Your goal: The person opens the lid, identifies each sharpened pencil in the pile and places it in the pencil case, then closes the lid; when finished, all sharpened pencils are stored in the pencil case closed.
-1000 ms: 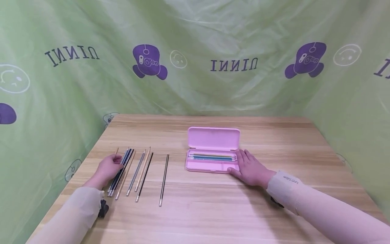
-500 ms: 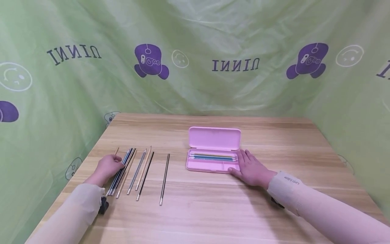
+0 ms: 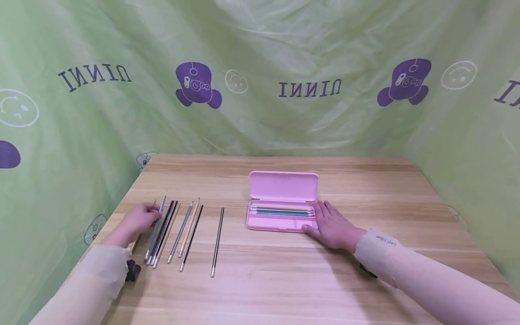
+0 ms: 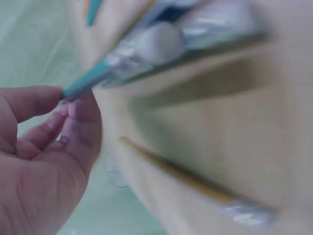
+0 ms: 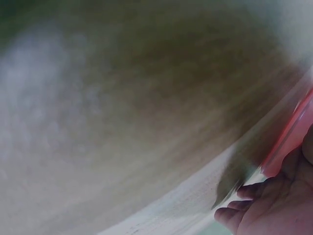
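Observation:
My left hand (image 3: pixel 136 223), at the left of the table, pinches a blue-teal pencil (image 4: pixel 87 81) between thumb and fingers; its eraser end points back toward the wrist. Right beside it lies a bundle of dark pencils (image 3: pixel 165 230). A yellow-brown pencil (image 4: pixel 181 174) lies on the table below that hand. My right hand (image 3: pixel 336 229) rests against the right side of a pink pencil case (image 3: pixel 270 221), fingers straight, thumb at its front corner. The case's lid is raised, and several pencils (image 3: pixel 280 211) lie in its back compartment.
Between the left hand and the case lie more pencils: a grey-blue one (image 3: pixel 180 232), a light wooden one (image 3: pixel 190 229), a black one (image 3: pixel 192 237) and a separate black-striped one (image 3: pixel 217 241). A green printed curtain (image 3: pixel 260 117) hangs around the wooden table (image 3: pixel 284 280).
My left hand has shifted slightly left and drawn a blue pencil out of the bundle, its tip now standing apart from the others. The right hand and the case stay in place.

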The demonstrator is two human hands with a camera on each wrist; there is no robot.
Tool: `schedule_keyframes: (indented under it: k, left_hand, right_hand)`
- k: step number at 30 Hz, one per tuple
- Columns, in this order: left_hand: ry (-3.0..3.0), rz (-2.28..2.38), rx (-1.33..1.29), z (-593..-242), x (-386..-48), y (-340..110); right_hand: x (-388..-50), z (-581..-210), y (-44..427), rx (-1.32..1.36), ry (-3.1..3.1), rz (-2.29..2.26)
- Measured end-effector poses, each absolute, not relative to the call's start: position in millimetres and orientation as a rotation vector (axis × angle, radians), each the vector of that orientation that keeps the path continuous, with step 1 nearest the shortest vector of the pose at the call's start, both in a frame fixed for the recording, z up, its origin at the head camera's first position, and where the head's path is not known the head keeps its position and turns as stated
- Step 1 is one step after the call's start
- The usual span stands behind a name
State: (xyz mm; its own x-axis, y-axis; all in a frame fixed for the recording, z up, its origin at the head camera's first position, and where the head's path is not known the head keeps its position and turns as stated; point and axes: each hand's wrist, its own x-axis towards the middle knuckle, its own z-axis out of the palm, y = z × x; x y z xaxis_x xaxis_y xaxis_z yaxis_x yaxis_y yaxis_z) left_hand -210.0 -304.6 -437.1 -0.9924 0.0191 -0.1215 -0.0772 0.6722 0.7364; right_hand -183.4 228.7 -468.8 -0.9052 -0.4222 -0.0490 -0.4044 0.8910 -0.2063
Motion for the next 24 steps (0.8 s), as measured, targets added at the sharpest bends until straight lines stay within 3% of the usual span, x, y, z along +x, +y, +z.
schedule_keyframes:
  k: [4,11,24]
  left_hand:
    - [2.623,1.468,-0.041,-421,-219,-298]
    - [2.551,1.503,0.043,-398,-232,-272]
    - [2.282,1.803,0.278,-391,-260,-209]
  right_hand:
    - [-184,-470,230,-0.63,2.969,-0.286]
    - [-185,-471,230,-0.649,2.979,-0.306]
    - [-187,-475,231,-0.682,2.991,-0.322]
